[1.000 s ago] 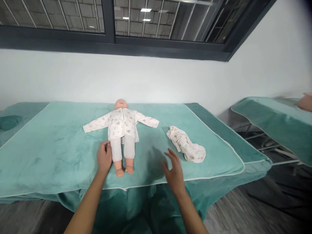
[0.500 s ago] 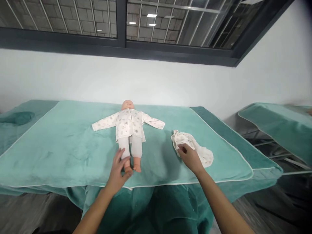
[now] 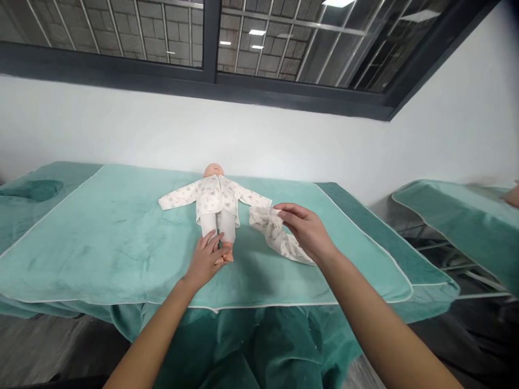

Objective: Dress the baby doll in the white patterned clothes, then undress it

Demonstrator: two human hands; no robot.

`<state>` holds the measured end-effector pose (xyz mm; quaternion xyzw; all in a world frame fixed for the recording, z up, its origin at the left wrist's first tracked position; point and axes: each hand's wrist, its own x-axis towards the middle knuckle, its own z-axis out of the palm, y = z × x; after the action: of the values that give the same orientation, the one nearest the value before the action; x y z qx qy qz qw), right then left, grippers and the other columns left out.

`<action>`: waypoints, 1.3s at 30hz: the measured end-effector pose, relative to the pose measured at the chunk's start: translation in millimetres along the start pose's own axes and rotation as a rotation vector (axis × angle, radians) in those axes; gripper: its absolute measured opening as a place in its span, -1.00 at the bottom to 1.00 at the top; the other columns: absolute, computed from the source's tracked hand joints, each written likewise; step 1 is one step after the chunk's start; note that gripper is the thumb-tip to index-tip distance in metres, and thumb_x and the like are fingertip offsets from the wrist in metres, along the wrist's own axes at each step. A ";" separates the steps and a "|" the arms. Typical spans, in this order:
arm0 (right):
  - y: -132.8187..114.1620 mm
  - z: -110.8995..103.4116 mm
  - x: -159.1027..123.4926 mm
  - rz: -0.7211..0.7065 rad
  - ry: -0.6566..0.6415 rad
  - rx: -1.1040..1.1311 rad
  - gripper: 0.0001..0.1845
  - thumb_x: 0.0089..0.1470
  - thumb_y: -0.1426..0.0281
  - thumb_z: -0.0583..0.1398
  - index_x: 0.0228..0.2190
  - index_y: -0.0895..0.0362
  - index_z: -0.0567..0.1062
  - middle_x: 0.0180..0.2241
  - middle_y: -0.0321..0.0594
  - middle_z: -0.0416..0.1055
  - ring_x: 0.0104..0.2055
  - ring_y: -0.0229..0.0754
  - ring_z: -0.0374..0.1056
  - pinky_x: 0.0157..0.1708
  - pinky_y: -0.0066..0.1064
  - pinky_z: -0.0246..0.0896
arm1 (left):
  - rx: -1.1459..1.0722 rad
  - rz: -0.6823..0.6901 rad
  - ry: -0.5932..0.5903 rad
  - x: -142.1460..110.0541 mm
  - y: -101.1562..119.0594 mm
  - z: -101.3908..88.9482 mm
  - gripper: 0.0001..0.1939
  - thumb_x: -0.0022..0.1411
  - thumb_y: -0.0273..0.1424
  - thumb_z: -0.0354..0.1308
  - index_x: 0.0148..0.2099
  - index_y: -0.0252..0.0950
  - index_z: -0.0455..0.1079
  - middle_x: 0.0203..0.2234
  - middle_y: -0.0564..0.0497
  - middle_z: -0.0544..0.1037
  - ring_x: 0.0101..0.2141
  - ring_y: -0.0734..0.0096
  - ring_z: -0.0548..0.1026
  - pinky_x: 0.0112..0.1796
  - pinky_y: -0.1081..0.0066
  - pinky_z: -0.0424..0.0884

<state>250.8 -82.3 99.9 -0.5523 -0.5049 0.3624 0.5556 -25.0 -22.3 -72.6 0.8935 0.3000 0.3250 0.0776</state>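
Observation:
A baby doll (image 3: 214, 202) in a white printed top and white leggings lies face up on a teal towel (image 3: 101, 237). My left hand (image 3: 206, 260) is wrapped around the doll's feet and ankles. My right hand (image 3: 306, 229) pinches a crumpled white printed garment (image 3: 275, 235) and holds it lifted just right of the doll's legs. The garment's far end trails onto the towel behind my wrist.
The towel covers a teal-draped table (image 3: 357, 216) against a white wall under a dark-framed window. A second teal-covered table (image 3: 458, 216) stands at the right, with part of another person's hand (image 3: 513, 195) at the frame edge. A teal pillow (image 3: 34, 189) lies far left.
My right hand took hold of the garment and carried it left toward the doll. My left hand slid from the doll's thigh down to its feet and closed on them.

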 end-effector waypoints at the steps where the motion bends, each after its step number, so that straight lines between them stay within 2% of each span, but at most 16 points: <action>1: -6.1 2.4 0.3 -0.044 -0.039 -0.047 -0.61 -0.03 0.16 0.38 -0.16 0.05 0.58 -0.18 -0.20 0.48 -0.21 -0.16 0.37 -0.21 -0.34 0.30 | -0.006 -0.013 0.001 4.9 -2.8 0.9 -0.65 0.27 -0.34 0.26 0.10 -0.10 0.49 0.30 -0.12 0.31 0.35 -0.06 0.13 0.24 -0.16 0.21; 3: -15.9 7.6 0.3 -0.136 -0.106 -0.164 -0.54 -0.05 0.16 0.41 -0.10 0.04 0.56 -0.14 -0.20 0.45 -0.18 -0.15 0.36 -0.17 -0.32 0.31 | -0.008 -0.035 -0.003 14.1 -6.9 2.1 -0.65 0.27 -0.29 0.27 0.11 -0.13 0.49 0.28 -0.13 0.34 0.35 -0.06 0.13 0.25 -0.14 0.21; 6: -23.6 14.4 -0.2 -0.286 -0.138 -0.344 -0.67 0.07 0.17 0.35 -0.14 0.04 0.57 -0.18 -0.20 0.44 -0.21 -0.16 0.33 -0.17 -0.30 0.29 | -0.004 -0.076 -0.025 24.3 -6.9 0.1 -0.62 0.27 -0.27 0.27 0.12 -0.13 0.48 0.27 -0.12 0.36 0.35 -0.07 0.13 0.26 -0.13 0.19; 9: -21.4 17.3 -0.3 -0.427 -0.205 -0.514 -0.75 0.20 0.19 0.25 -0.14 0.03 0.58 -0.20 -0.17 0.46 -0.21 -0.12 0.35 -0.15 -0.24 0.28 | -0.021 -0.128 -0.057 28.2 -0.9 -8.0 -0.57 0.25 -0.19 0.29 0.15 -0.09 0.46 0.24 -0.12 0.40 0.33 -0.09 0.16 0.29 -0.23 0.04; 12: -10.6 20.0 -0.6 -0.494 -0.297 -0.609 -0.75 0.26 0.21 0.20 -0.11 0.02 0.59 -0.22 -0.14 0.46 -0.17 -0.07 0.38 -0.16 -0.21 0.28 | -0.095 -0.186 -0.030 30.6 8.6 -22.8 -0.62 0.33 -0.12 0.18 0.12 -0.11 0.46 0.18 -0.13 0.46 0.29 -0.02 0.26 0.31 -0.27 -0.10; 16: 1.5 35.7 -1.1 -0.433 -0.327 -0.518 -0.75 0.27 0.22 0.16 -0.20 0.04 0.60 -0.26 -0.15 0.47 -0.26 -0.13 0.36 -0.27 -0.27 0.27 | -0.250 -0.229 0.148 43.7 29.0 -45.8 -0.61 0.40 -0.16 0.07 0.17 -0.18 0.41 0.19 -0.16 0.44 0.22 0.11 0.35 0.26 0.01 0.17; 18: -0.9 47.5 0.1 -0.364 -0.282 -0.467 -0.76 0.23 0.20 0.19 -0.25 0.05 0.60 -0.26 -0.18 0.48 -0.31 -0.17 0.33 -0.29 -0.30 0.25 | -0.286 -0.162 0.139 55.0 40.7 -53.7 -0.61 0.37 -0.16 0.12 0.17 -0.17 0.40 0.17 -0.15 0.45 0.21 0.09 0.35 0.22 0.08 0.23; 21: -16.1 60.8 8.3 -0.276 -0.303 -0.409 -0.76 0.15 0.19 0.26 -0.23 0.05 0.61 -0.22 -0.21 0.47 -0.36 -0.24 0.27 -0.31 -0.34 0.23 | -0.311 -0.143 0.079 74.7 51.3 -62.7 -0.72 0.35 -0.21 0.12 0.01 -0.20 0.47 -0.05 -0.11 0.56 0.03 0.10 0.45 0.12 0.11 0.30; 23: -30.5 63.1 19.0 -0.302 -0.400 -0.429 -0.72 0.06 0.21 0.32 -0.18 0.04 0.60 -0.22 -0.23 0.45 -0.35 -0.25 0.26 -0.29 -0.36 0.22 | -0.389 -0.230 0.103 88.2 52.0 -72.0 -0.79 0.36 -0.27 0.07 -0.11 -0.22 0.47 -0.20 -0.06 0.57 -0.10 0.18 0.48 0.01 0.20 0.36; 25: -45.0 60.7 32.0 -0.381 -0.464 -0.506 -0.68 0.00 0.24 0.36 -0.18 0.05 0.60 -0.27 -0.27 0.41 -0.34 -0.25 0.24 -0.28 -0.37 0.19 | -0.522 -0.316 0.162 100.9 50.4 -86.8 -0.83 0.34 -0.30 0.06 -0.16 -0.23 0.44 -0.25 -0.01 0.55 -0.18 0.27 0.48 -0.08 0.30 0.37; 27: -58.7 56.6 44.0 -0.442 -0.454 -0.573 -0.76 0.01 0.22 0.35 -0.30 0.10 0.59 -0.37 -0.30 0.33 -0.36 -0.25 0.20 -0.29 -0.38 0.13 | -0.655 -0.353 0.207 111.8 50.5 -105.3 -0.85 0.32 -0.29 0.10 -0.17 -0.24 0.41 -0.31 0.04 0.51 -0.26 0.35 0.45 -0.17 0.38 0.36; 30: -77.3 53.9 53.2 -0.460 -0.433 -0.506 -0.66 0.04 0.12 0.34 -0.47 0.15 0.50 -0.37 -0.28 0.29 -0.32 -0.24 0.21 -0.30 -0.38 0.10 | -0.772 -0.335 0.216 122.8 58.4 -132.4 -0.81 0.32 -0.23 0.14 -0.16 -0.25 0.37 -0.38 0.08 0.43 -0.35 0.43 0.38 -0.29 0.44 0.32; 33: -92.0 58.7 50.7 -0.369 -0.517 -0.280 -0.58 0.04 0.03 0.32 -0.39 0.16 0.50 -0.31 -0.26 0.32 -0.28 -0.23 0.25 -0.31 -0.41 0.12 | -0.867 -0.296 0.213 127.4 72.0 -152.9 -0.75 0.33 -0.16 0.14 -0.15 -0.24 0.34 -0.37 0.08 0.42 -0.36 0.45 0.39 -0.32 0.48 0.33; 36: -99.5 64.1 44.9 -0.281 -0.605 -0.070 -0.51 0.10 -0.04 0.26 -0.39 0.16 0.43 -0.43 -0.32 0.24 -0.40 -0.29 0.18 -0.42 -0.45 0.06 | -0.950 -0.328 0.273 127.7 78.8 -170.3 -0.71 0.30 -0.12 0.19 -0.15 -0.24 0.33 -0.45 0.11 0.38 -0.44 0.49 0.37 -0.40 0.51 0.33; 39: -99.1 60.6 43.5 -0.287 -0.771 -0.119 -0.50 0.09 -0.05 0.28 -0.46 0.13 0.34 -0.48 -0.37 0.15 -0.45 -0.32 0.07 -0.48 -0.48 -0.03 | -1.010 -0.394 0.424 124.7 73.1 -188.0 -0.72 0.27 -0.14 0.24 -0.17 -0.24 0.35 -0.47 0.11 0.36 -0.48 0.51 0.37 -0.43 0.52 0.34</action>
<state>187.0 -38.1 196.8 -0.3313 -0.7680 0.4317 0.3378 -31.4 -18.8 164.5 0.5886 0.2773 0.5788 0.4915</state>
